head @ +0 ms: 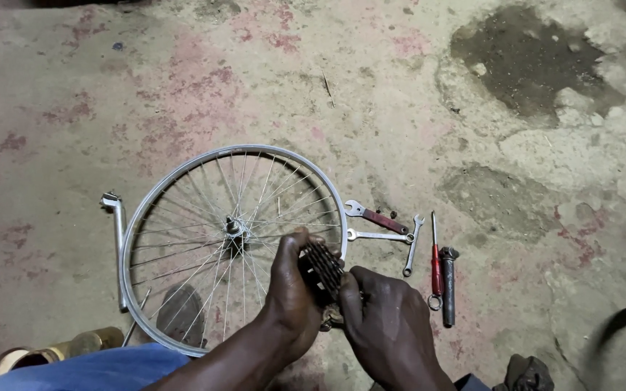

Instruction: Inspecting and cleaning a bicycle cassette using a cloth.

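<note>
Head view, looking down at a floor job. Both hands meet at about 6 o'clock in the frame, over the lower right edge of a bare bicycle wheel [230, 242]. Left hand [291, 293] is closed around a dark ribbed part [324, 266], looks like a stack of sprockets, thumb on top, fingers wrapped under. Right hand [389, 322] grips the same part from below and the side, fingers curled shut on it. The part sits between the two hands, lifted just off the rim at the wheel's 4 o'clock, not on the hub [235, 228].

Step in hand, as a guess: handling or turning the ribbed part with both hands, wheel lying flat beside it. Next move probably needs a firm two-hand hold and care not to drop it on the spokes; can't tell more.

Wheel lies flat, no tyre, hub with axle near centre. At the wheel's 9 o'clock, a silver bent tube [118, 246] lies along the rim. At 3 o'clock, just beside the rim: a red-handled spanner [378, 217], two plain steel spanners [393, 239], then a red screwdriver [436, 264] and a dark cylindrical tool [448, 282], side by side.

Floor [472, 94] is rough worn concrete with faded red patches and broken dark pits at 1 o'clock. Blue cloth [103, 369] at 7 o'clock, brass-coloured cans [74, 346] near it. Dim light, no walls seen.
</note>
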